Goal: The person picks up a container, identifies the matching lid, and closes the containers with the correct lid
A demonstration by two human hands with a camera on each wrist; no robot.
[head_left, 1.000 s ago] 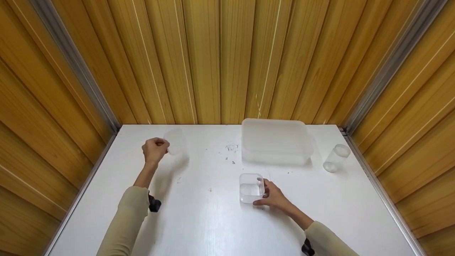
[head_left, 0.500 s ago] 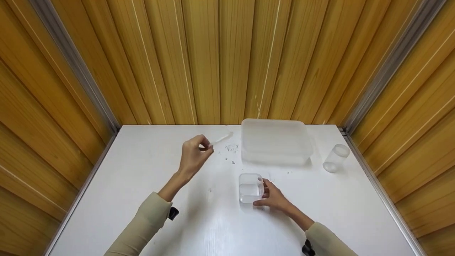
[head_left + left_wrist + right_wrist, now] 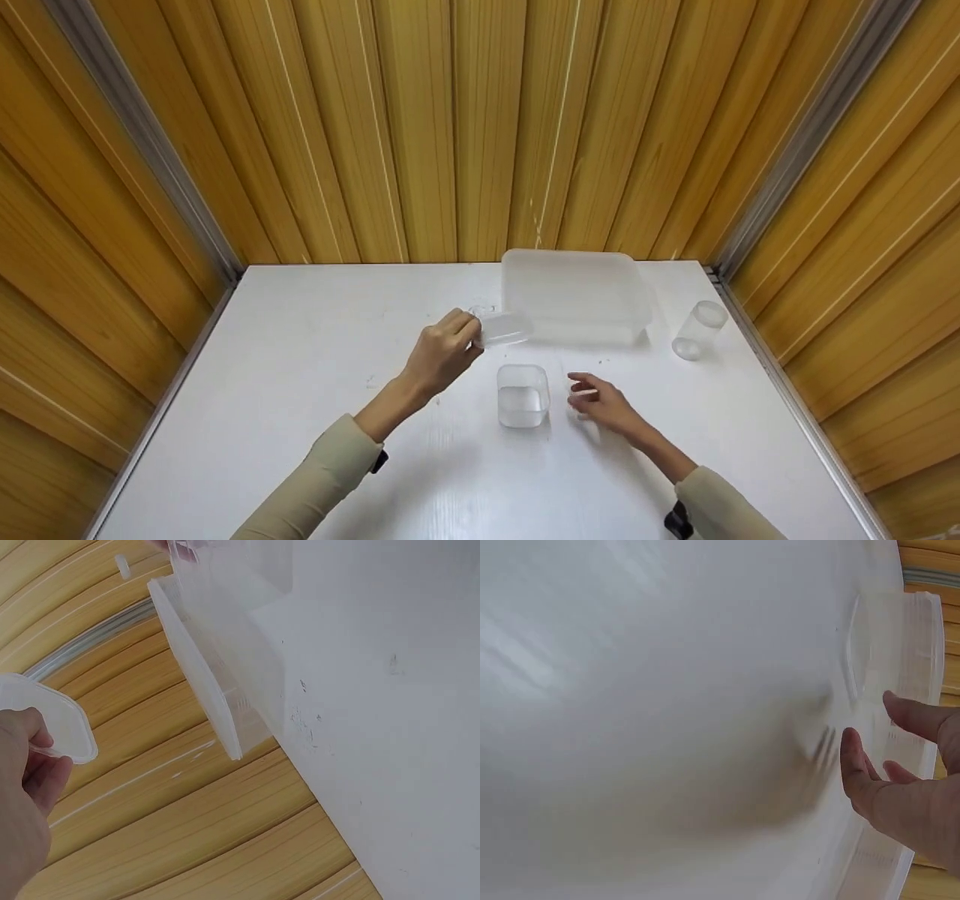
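Note:
A clear, rounded-square lid (image 3: 506, 328) is pinched at its edge by my left hand (image 3: 444, 349), raised over the middle of the table. The left wrist view shows the lid (image 3: 64, 720) between thumb and fingers. Below and to the right of it, a small clear plastic container (image 3: 523, 397) stands upright with its top uncovered. My right hand (image 3: 606, 405) is just right of the container, apart from it, its fingers relaxed and holding nothing. In the right wrist view the right hand (image 3: 907, 780) has a gap between thumb and fingers.
A large frosted plastic box (image 3: 574, 289) stands at the back of the white table (image 3: 315, 337), behind the small container. Farther right is a clear cylindrical jar (image 3: 699, 330). Wood-look panels (image 3: 480, 135) wall the table at the back and both sides.
My left hand has carried the lid from the back left to the middle, turning it on the way. My right hand has let go of the container and moved slightly right.

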